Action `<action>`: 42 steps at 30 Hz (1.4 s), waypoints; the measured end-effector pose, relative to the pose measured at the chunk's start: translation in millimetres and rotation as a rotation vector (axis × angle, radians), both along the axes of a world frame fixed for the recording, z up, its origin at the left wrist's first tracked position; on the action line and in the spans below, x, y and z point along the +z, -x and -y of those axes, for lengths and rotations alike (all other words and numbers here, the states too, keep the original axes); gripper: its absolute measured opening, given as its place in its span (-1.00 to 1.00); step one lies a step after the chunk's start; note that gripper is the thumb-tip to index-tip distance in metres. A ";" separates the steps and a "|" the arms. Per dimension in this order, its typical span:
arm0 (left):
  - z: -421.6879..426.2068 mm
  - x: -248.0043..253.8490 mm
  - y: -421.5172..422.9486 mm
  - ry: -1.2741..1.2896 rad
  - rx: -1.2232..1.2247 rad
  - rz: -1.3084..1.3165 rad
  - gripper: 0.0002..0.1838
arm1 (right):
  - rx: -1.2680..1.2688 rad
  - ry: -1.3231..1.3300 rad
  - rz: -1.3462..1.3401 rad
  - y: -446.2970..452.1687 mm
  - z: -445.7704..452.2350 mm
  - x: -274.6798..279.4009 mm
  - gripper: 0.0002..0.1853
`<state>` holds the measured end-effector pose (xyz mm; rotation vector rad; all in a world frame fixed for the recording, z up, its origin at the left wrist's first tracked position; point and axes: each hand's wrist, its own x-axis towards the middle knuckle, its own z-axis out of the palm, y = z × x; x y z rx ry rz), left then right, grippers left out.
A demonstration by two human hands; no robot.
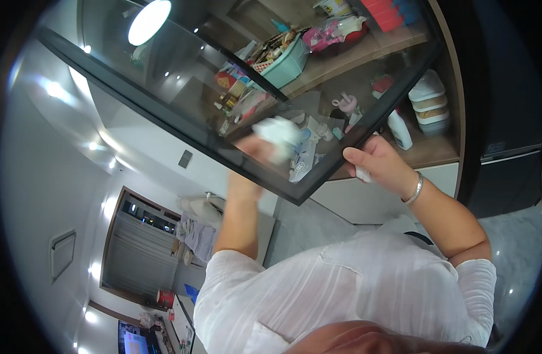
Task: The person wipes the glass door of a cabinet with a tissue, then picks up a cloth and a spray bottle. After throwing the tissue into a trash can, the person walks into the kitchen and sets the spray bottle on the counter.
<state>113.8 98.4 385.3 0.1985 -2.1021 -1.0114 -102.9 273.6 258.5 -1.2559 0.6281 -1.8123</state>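
My left hand [254, 151] is closed around a crumpled white cloth [278, 137], blurred by motion, at the glass panel of a cabinet door. I cannot tell which side of the glass the cloth is on. My right hand [377, 158], with a silver bracelet [415, 187] at the wrist, grips the door's black frame [300, 193] near its lower right edge, thumb on the frame. A small white piece [363, 174], perhaps cloth, pokes out under those fingers. The open door stands tilted across the view before the shelves.
Behind the glass, a wooden shelf [342, 56] bears a mint basket [283, 65] of packets. Lower down are a pink cup [345, 104], a white bottle [399, 130] and stacked food containers [431, 103]. A curtained window [138, 248] and a lit screen [135, 339] lie at left.
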 end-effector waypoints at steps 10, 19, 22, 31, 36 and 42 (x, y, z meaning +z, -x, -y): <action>-102.7 77.3 13.9 1.602 0.109 0.039 -0.61 | -0.029 -0.004 -0.033 -1.3 8.5 0.2 -0.62; -143.5 214.2 92.2 1.949 0.445 -0.042 -0.79 | 0.022 0.001 0.013 -3.0 10.8 -7.2 -0.62; -136.9 235.9 102.8 1.820 0.661 0.005 -0.86 | 0.048 0.008 0.014 -2.3 7.2 -8.5 -0.61; -133.3 166.1 77.2 1.985 0.311 0.251 -0.76 | 0.026 -0.020 -0.025 -1.2 12.1 -3.0 -0.62; -151.7 234.5 109.5 1.745 0.629 -0.154 -0.87 | 0.017 0.019 0.037 -6.7 4.7 6.2 -0.63; -127.8 70.8 92.7 1.745 0.086 0.442 -0.70 | -0.026 -0.015 -0.001 -6.2 17.1 -1.2 -0.59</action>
